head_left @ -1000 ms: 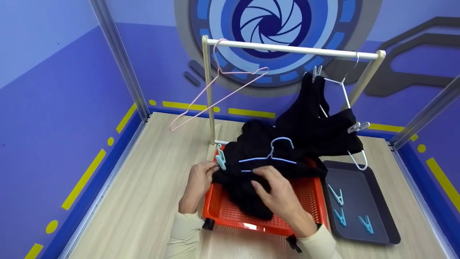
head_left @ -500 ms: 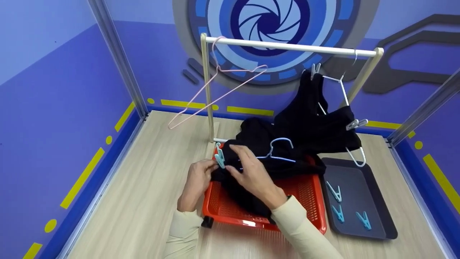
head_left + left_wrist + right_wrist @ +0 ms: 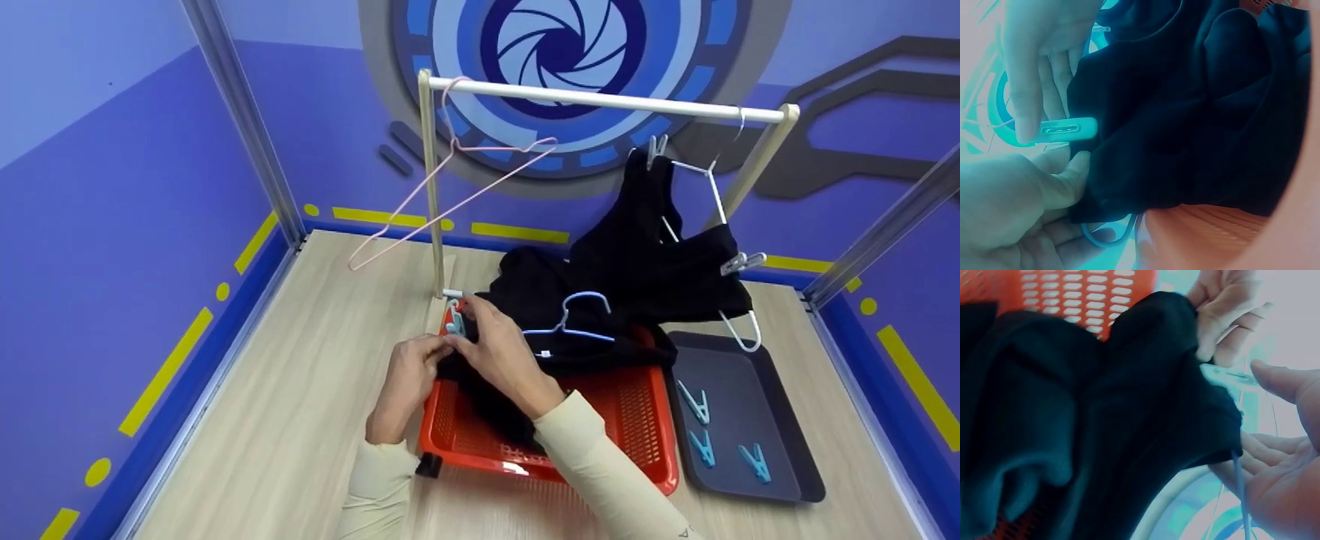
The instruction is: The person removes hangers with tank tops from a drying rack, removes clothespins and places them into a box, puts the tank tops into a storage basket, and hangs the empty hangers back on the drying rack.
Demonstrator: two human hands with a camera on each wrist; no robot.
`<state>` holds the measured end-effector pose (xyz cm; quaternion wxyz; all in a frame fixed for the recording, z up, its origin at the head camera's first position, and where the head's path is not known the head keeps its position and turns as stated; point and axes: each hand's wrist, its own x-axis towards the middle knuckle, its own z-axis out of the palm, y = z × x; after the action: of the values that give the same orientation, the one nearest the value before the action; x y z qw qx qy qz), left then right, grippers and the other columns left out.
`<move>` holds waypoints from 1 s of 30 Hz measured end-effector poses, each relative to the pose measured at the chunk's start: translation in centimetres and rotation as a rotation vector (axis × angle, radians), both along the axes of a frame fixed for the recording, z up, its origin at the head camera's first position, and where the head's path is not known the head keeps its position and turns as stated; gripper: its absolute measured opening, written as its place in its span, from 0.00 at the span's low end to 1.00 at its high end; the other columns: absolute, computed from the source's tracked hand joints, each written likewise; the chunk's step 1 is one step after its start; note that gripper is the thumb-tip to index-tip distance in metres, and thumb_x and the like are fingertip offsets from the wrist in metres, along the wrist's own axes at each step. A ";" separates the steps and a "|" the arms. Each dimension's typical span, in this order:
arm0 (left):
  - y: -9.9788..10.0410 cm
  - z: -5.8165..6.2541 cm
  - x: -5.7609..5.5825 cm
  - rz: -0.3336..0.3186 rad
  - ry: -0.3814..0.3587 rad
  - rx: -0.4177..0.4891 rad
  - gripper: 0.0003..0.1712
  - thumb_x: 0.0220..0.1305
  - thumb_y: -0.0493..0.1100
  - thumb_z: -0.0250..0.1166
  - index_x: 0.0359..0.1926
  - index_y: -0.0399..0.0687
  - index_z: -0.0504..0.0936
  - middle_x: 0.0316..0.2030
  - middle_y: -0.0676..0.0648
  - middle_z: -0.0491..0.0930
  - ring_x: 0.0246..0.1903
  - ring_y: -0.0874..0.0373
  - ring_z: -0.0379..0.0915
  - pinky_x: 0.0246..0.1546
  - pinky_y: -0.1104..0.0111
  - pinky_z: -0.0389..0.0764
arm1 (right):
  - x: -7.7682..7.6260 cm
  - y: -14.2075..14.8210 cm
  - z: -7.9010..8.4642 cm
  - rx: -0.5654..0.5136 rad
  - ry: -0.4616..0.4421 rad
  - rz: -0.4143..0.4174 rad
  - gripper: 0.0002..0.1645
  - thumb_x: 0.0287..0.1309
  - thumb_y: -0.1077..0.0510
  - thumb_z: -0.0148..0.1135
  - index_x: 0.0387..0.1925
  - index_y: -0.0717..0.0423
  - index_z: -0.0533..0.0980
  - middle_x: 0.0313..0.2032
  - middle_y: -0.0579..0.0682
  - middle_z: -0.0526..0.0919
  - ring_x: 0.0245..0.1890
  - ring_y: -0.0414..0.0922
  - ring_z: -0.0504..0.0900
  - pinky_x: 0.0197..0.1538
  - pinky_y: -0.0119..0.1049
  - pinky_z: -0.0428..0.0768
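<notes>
My left grip (image 3: 409, 367) is narrow, pinching the edge of the black cloth (image 3: 525, 281) between thumb and fingers. A teal clothespin (image 3: 1086, 129) lies against that edge, between one and two o'clock from this hand. My right grip (image 3: 510, 360) is wider, at three o'clock from the left: its thumb touches the clothespin's end, while its fingers reach behind the cloth. From there the cloth drapes toward two o'clock over the red basket (image 3: 660, 420), partly covering a blue hanger (image 3: 589, 335) at three. Farther out, between three and four, a grey tray (image 3: 739, 405) on the table (image 3: 337, 315) carries three teal clothespins (image 3: 703, 448). At twelve, a pink hanger (image 3: 495, 148) hangs on the rack (image 3: 600, 97); at two, a white hanger (image 3: 716, 196) hangs with black fabric clipped on by grey pegs (image 3: 742, 262).
</notes>
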<state>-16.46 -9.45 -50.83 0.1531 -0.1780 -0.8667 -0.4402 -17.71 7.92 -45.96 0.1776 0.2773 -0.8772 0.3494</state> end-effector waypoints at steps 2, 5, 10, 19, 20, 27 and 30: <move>0.0 0.0 0.0 0.003 -0.009 0.004 0.10 0.69 0.27 0.67 0.42 0.40 0.93 0.40 0.44 0.90 0.43 0.47 0.88 0.46 0.54 0.86 | -0.1 -0.3 0.2 -0.015 -0.059 -0.007 0.35 0.62 0.58 0.79 0.65 0.69 0.74 0.50 0.60 0.87 0.51 0.53 0.87 0.56 0.47 0.84; 0.0 -0.1 0.0 0.007 -0.009 0.004 0.10 0.69 0.27 0.66 0.40 0.41 0.93 0.40 0.45 0.91 0.43 0.46 0.88 0.46 0.54 0.86 | -0.2 -0.6 0.3 -0.025 -0.110 -0.009 0.33 0.61 0.60 0.79 0.64 0.67 0.76 0.48 0.57 0.87 0.48 0.50 0.87 0.54 0.46 0.84; 0.0 -0.2 -0.1 0.003 0.000 0.006 0.10 0.69 0.28 0.67 0.39 0.41 0.93 0.39 0.45 0.91 0.42 0.46 0.88 0.45 0.54 0.87 | -0.2 -0.7 0.2 -0.079 -0.121 -0.002 0.27 0.59 0.64 0.80 0.58 0.66 0.79 0.43 0.55 0.88 0.42 0.48 0.87 0.47 0.43 0.85; 0.1 -0.2 -0.3 0.009 0.008 0.003 0.07 0.68 0.29 0.69 0.38 0.40 0.92 0.38 0.44 0.90 0.41 0.46 0.88 0.44 0.54 0.87 | 0.0 -0.7 -0.3 -0.187 -0.147 0.003 0.18 0.57 0.69 0.77 0.47 0.61 0.80 0.40 0.52 0.86 0.41 0.47 0.86 0.46 0.40 0.85; 0.0 -0.2 -0.3 0.008 0.000 0.004 0.07 0.69 0.29 0.68 0.38 0.40 0.93 0.38 0.44 0.90 0.41 0.46 0.88 0.44 0.54 0.87 | 0.0 -0.7 -0.4 -0.198 -0.142 0.002 0.17 0.57 0.69 0.77 0.46 0.61 0.80 0.40 0.52 0.86 0.41 0.46 0.86 0.46 0.40 0.85; -0.1 -0.2 -0.2 0.006 -0.001 -0.007 0.07 0.70 0.31 0.69 0.40 0.41 0.93 0.37 0.45 0.90 0.40 0.47 0.87 0.43 0.55 0.86 | 0.1 -0.6 -0.7 -0.270 -0.098 0.018 0.16 0.57 0.70 0.78 0.45 0.60 0.81 0.39 0.50 0.86 0.40 0.44 0.86 0.45 0.40 0.85; 0.0 -0.2 -0.2 0.006 0.007 0.002 0.07 0.69 0.31 0.69 0.42 0.40 0.93 0.38 0.45 0.90 0.41 0.48 0.87 0.43 0.55 0.87 | 0.1 -0.4 -0.7 -0.309 -0.106 0.021 0.16 0.57 0.69 0.78 0.44 0.59 0.81 0.38 0.49 0.87 0.39 0.43 0.87 0.43 0.39 0.86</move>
<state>-16.67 -9.48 -51.05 0.1575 -0.1768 -0.8662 -0.4401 -17.61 7.47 -46.64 0.1678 0.2371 -0.8181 0.4964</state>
